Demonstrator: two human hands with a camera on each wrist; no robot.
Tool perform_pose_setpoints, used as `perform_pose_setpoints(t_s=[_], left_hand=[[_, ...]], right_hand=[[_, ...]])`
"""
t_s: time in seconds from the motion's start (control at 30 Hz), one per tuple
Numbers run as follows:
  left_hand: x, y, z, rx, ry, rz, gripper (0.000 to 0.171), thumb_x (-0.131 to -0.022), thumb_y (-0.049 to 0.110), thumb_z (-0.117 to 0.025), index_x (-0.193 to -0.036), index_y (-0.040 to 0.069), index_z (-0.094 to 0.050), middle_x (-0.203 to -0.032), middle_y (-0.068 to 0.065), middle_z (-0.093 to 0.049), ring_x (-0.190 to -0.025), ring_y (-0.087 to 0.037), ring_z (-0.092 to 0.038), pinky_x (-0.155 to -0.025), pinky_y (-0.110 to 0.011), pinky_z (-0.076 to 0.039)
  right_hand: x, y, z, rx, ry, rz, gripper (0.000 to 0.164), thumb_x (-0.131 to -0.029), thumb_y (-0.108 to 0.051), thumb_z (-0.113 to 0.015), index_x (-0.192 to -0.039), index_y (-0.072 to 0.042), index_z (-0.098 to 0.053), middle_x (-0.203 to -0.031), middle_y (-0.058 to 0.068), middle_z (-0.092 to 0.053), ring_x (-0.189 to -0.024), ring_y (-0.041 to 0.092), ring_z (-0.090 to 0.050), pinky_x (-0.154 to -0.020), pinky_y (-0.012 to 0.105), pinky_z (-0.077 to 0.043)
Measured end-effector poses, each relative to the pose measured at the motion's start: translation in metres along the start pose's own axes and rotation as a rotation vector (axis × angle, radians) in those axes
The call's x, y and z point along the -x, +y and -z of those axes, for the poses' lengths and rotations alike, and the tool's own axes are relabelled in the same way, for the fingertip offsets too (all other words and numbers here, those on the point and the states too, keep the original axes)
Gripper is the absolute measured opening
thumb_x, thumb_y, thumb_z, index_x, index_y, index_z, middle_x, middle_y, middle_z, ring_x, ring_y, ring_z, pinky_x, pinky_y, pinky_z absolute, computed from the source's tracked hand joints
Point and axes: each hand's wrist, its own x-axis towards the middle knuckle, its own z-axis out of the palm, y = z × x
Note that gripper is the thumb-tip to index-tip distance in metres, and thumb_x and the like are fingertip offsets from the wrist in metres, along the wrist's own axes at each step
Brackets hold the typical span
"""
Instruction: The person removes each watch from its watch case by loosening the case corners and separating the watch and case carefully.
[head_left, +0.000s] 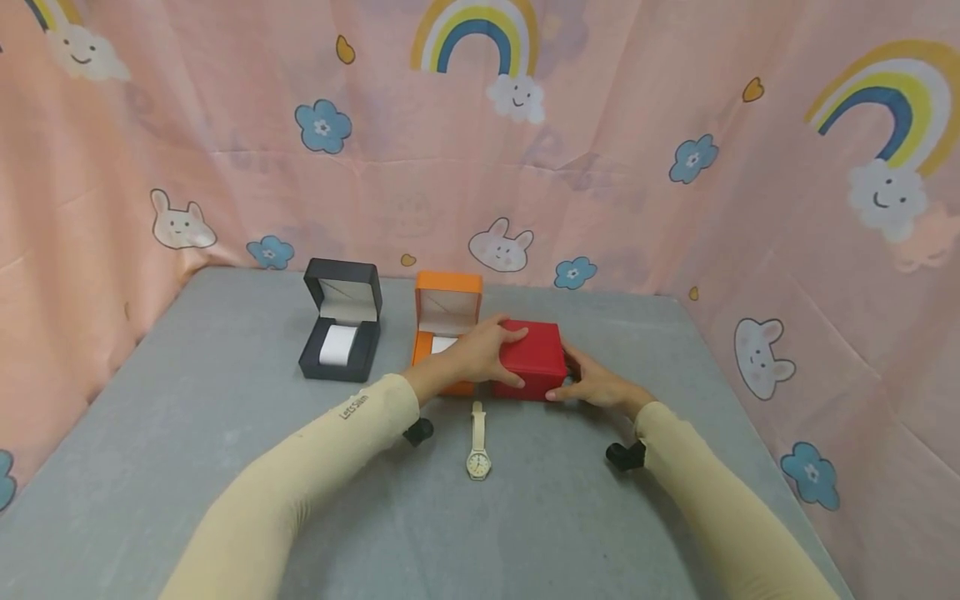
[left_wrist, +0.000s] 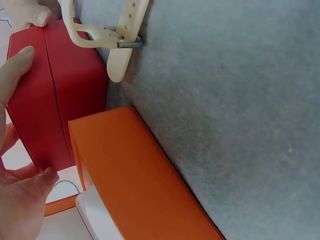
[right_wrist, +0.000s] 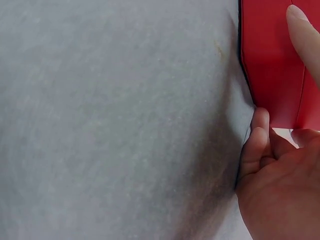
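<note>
A closed red watch box (head_left: pixel 536 346) stands on the grey table between both hands. My left hand (head_left: pixel 480 352) holds it from the left, its thumb on the front and its fingers over the top. From the right, my right hand (head_left: pixel 600 385) grips the same box, with the thumb at the front lower corner and the other fingers round the side. A seam between lid and base shows in the left wrist view, with the lid down. In front of the box lies a cream wristwatch (head_left: pixel 477 462), dial toward me, its buckle end near the box.
Just left of the red box stands an open orange watch box (head_left: pixel 450 282) with a white cushion, partly behind my left hand. Farther left is an open black watch box (head_left: pixel 305 364) holding a white cushion (head_left: pixel 338 344). A pink patterned curtain (head_left: pixel 600 200) hangs behind the table (head_left: pixel 360 517).
</note>
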Motion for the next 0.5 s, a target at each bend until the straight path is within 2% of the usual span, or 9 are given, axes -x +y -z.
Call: perform_pose_setpoints(t_s=[0.13, 0.33, 0.5], left_hand=[[-0.0018, -0.0007, 0.0005, 0.004, 0.004, -0.004, 0.087, -0.079, 0.044, -0.084, -0.154, 0.024, -0.044, -0.160, -0.013, -0.037, -0.139, -0.028, -0.044, -0.108, -0.044, -0.049], [-0.0030, -0.0028, 0.0029, 0.059, -0.005, -0.004, 0.085, -0.080, 0.042, -0.084, -0.153, 0.022, -0.045, -0.161, -0.014, -0.036, -0.139, -0.029, -0.043, -0.109, -0.043, -0.049], [-0.0037, -0.0050, 0.0029, 0.093, -0.007, 0.009, 0.084, -0.081, 0.043, -0.084, -0.153, 0.023, -0.045, -0.162, -0.012, -0.035, -0.139, -0.028, -0.043, -0.107, -0.042, -0.050]], right_hand=[[-0.0004, -0.0002, 0.0011, 0.012, -0.002, -0.008, 0.109, -0.089, -0.029, -0.077, -0.164, -0.020, 0.002, -0.167, 0.015, -0.022, -0.150, 0.040, -0.024, -0.119, 0.067, -0.024], [-0.0006, -0.0042, 0.0034, 0.018, -0.018, -0.037, 0.110, -0.089, -0.031, -0.077, -0.164, -0.020, 0.003, -0.166, 0.015, -0.022, -0.150, 0.040, -0.024, -0.120, 0.068, -0.022], [-0.0020, -0.0077, 0.0029, 0.036, -0.030, -0.047, 0.109, -0.088, -0.032, -0.078, -0.164, -0.017, -0.001, -0.166, 0.016, -0.021, -0.149, 0.040, -0.023, -0.120, 0.067, -0.023]])
